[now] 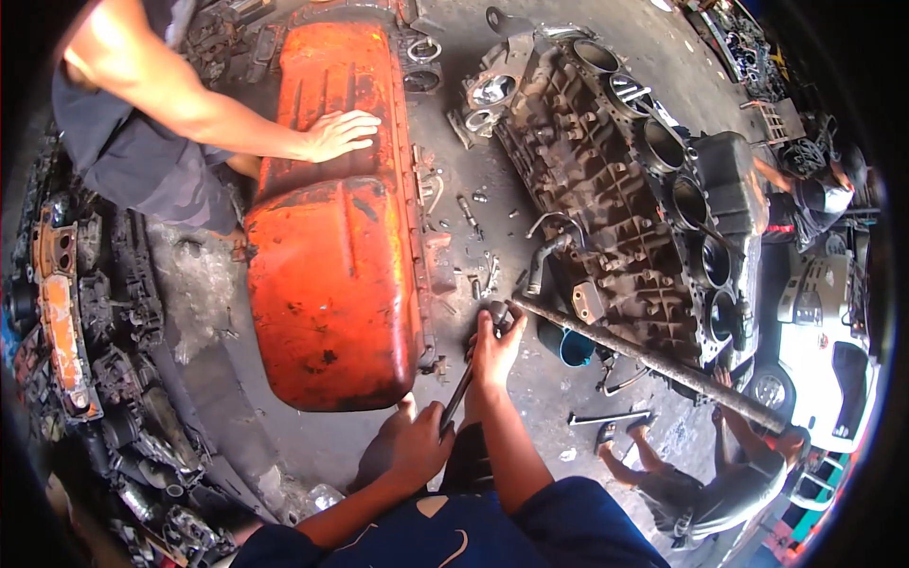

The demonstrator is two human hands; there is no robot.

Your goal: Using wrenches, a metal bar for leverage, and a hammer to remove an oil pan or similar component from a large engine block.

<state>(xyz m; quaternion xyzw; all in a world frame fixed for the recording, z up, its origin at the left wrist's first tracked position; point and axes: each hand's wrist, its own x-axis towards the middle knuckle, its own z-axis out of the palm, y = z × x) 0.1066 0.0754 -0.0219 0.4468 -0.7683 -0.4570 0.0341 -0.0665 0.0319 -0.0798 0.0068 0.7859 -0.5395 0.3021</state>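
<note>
My left hand point(423, 443) is closed round the lower part of a dark socket wrench point(459, 396). At its upper end, my right hand point(497, 348) has its thumb and fingers about the dark socket head. The wrench slants up from my left hand to my right, in front of my body. Just left of it lies a large orange oil pan point(331, 284), worn and scuffed. To the right stands a greasy engine block point(606, 180) with a row of open cylinder bores. One end of a long rusty pipe point(653, 360) is close to my right hand.
A co-worker's hand point(341, 135) rests flat on the oil pan. Another person point(729, 492) bends beside the block at lower right. Loose bolts point(478, 197), a blue bucket point(574, 347) and a long wrench point(611, 418) are on the floor. Metal parts point(133, 407) crowd the left side.
</note>
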